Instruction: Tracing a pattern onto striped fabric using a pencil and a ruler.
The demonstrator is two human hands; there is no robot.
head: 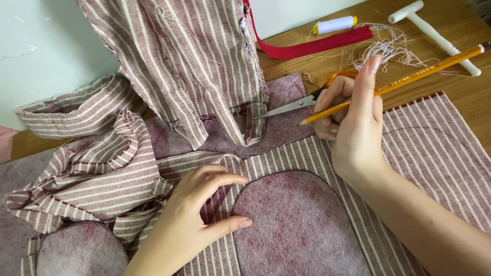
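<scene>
Striped maroon-and-cream fabric (434, 138) covers most of the wooden counter (460, 20), flat on the right, bunched in folds on the left, with one piece hanging down from above in the middle. On it, bottom centre, sits the rounded felt-backed piece (299, 220), fuzzy and dark pink, outlined in a dark line; that's our landmark. A second rounded piece (82, 250) lies well to its left. The left hand (197, 214) is spread at the felt piece's left edge, thumb tip resting on the felt, fingers arched on the stripes just beside it. The right hand (353, 117), above the felt piece's upper right, is closed around a yellow pencil (409, 79) and orange-handled scissors (307, 102) together, index finger raised, scissor blades pointing left toward the hanging cloth. Farther up from the felt piece: a red zipper (317, 46), a white plastic tool (434, 36), a tangle of loose thread (394, 48), a white thread spool (335, 24).
</scene>
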